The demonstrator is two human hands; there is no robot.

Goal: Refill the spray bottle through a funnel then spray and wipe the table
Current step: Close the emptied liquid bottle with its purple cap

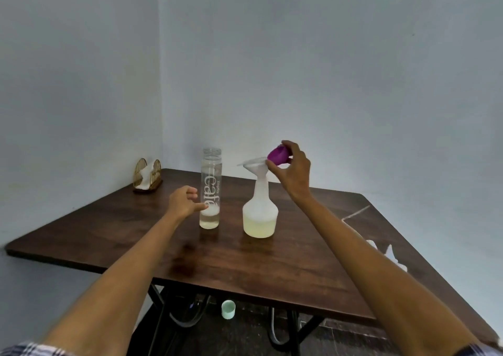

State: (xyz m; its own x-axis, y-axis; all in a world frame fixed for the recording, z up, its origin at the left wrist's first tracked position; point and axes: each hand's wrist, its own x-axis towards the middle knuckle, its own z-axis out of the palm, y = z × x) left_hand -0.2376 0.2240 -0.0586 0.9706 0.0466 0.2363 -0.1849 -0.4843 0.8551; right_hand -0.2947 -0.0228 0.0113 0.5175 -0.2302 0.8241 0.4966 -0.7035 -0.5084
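A white translucent spray bottle (260, 214) without its head stands on the dark wooden table (136, 236), holding pale yellowish liquid at the bottom. A clear funnel (255, 165) sits in its neck. My right hand (292, 173) grips a purple cap (278, 155) tilted just above the funnel's right rim. To the left stands a tall clear uncapped bottle (210, 189) lettered "Cafe", with a little liquid in it. My left hand (185, 202) is beside it, fingers loosely curled, thumb touching its lower part.
A gold wire napkin holder (147, 177) with white napkins stands at the table's back left corner. A white object (389, 256), partly hidden by my right arm, lies near the right edge. A pale green cap (228, 310) lies on the floor under the table. Walls enclose the back and left.
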